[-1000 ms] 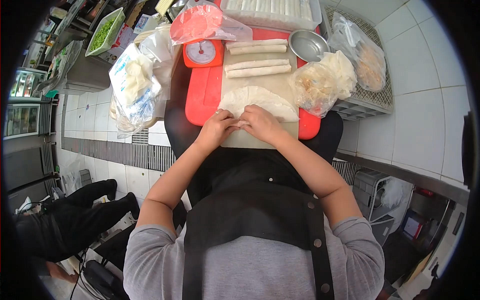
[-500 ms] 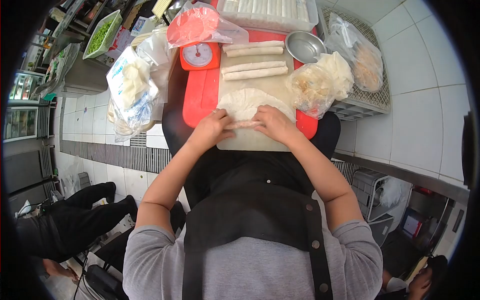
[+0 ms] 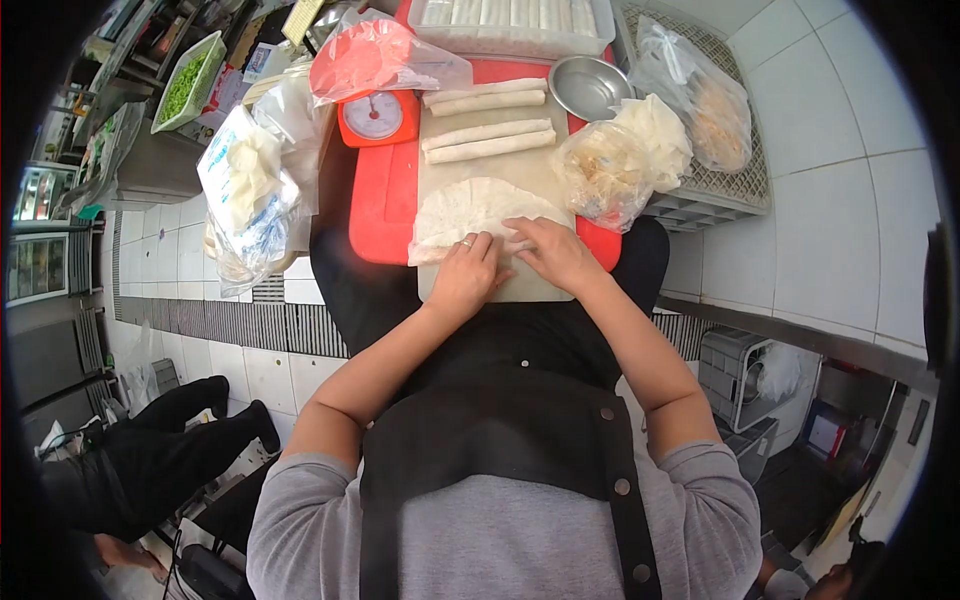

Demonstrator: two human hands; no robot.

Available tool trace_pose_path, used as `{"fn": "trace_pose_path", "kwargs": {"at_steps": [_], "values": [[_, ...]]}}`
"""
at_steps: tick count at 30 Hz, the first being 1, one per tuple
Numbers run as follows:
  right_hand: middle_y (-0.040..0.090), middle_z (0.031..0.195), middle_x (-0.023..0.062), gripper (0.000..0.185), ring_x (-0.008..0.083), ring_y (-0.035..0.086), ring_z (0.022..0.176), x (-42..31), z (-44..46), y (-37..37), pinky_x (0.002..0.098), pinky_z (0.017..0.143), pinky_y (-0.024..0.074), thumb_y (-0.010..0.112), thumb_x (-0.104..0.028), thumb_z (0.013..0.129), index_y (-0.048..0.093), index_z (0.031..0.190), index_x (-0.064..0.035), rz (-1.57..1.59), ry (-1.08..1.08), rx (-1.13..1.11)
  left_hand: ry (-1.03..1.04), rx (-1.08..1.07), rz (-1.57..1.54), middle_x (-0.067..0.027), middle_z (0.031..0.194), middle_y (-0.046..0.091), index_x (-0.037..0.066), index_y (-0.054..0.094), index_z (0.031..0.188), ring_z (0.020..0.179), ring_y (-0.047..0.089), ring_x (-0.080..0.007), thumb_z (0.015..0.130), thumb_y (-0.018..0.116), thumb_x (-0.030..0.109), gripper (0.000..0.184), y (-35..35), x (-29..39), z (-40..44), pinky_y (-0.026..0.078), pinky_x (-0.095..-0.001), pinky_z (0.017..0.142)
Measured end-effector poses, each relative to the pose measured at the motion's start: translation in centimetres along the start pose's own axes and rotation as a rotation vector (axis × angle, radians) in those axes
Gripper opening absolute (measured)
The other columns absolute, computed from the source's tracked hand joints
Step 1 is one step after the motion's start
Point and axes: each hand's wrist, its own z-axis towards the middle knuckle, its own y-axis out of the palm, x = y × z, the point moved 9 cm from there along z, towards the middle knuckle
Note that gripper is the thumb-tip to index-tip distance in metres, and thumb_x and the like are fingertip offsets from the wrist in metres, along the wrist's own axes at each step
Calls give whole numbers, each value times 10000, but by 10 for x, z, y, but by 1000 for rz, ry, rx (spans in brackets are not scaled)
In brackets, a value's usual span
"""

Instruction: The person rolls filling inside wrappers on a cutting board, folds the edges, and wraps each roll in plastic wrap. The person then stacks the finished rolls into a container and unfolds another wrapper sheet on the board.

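Observation:
A thin, pale round wrapper (image 3: 465, 208) lies on the cutting board (image 3: 437, 284), its near edge folded over. My left hand (image 3: 468, 270) presses that near edge near the middle, fingers bent over the fold. Close beside it, my right hand (image 3: 550, 250) grips the right part of the fold with curled fingers. The filling seen earlier is hidden under the wrapper and my hands. Beyond the wrapper lie finished white rolls (image 3: 490, 140) in two pairs.
A plastic box of rolls (image 3: 512, 40) stands at the back. Around the board are an orange scale (image 3: 378, 118), a metal bowl (image 3: 591, 88) and a bag of filling (image 3: 603, 172). Bagged wrappers (image 3: 250, 180) sit at left. Other people are at the lower left and lower right.
My left hand has moved right, closer to my right hand. The near edge of the wrapper now covers the pinkish strip of filling. The whole view has shifted slightly.

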Motion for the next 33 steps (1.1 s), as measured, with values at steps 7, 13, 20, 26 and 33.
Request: {"fn": "trace_pose_path", "kwargs": {"at_steps": [7,13,20,26,33], "values": [[698,1094,173,578,379,677,1046,3,-2,-15,452,927,556,764,8,813,586,1354,-90,26,18,24,-21,-41,-27,-134,1126,580,-19,592,1250,1075,618,-302,860,773,252,509,4,7,12,523,-424,898],[680,1138,153,626,376,665,1092,6,-16,-29,435,945,550,773,32,803,568,1380,-101,28,49,51,54,-60,-26,-155,1145,567,-27,598,1219,1096,602,-323,873,758,219,454,12,16,12,509,-437,930],[657,1149,142,625,338,642,1133,26,-23,-29,417,979,529,754,75,778,571,1355,-80,38,159,-3,2,-112,-91,-175,1190,566,-35,574,1299,1134,584,-360,846,779,205,552,29,31,26,499,-446,976],[638,1148,165,665,342,635,1157,31,-22,-36,418,1016,513,714,139,732,566,1350,-54,68,138,3,4,-163,-10,-177,1192,554,-28,555,1328,1150,575,-359,844,754,171,559,39,43,40,486,-451,973],[585,1279,178,658,372,575,1247,1,-25,-47,427,1073,480,658,168,716,575,1341,-20,-145,69,-18,53,48,-106,-141,1168,591,89,617,1254,1114,589,-348,875,784,273,453,-8,43,33,472,-480,930]]}}
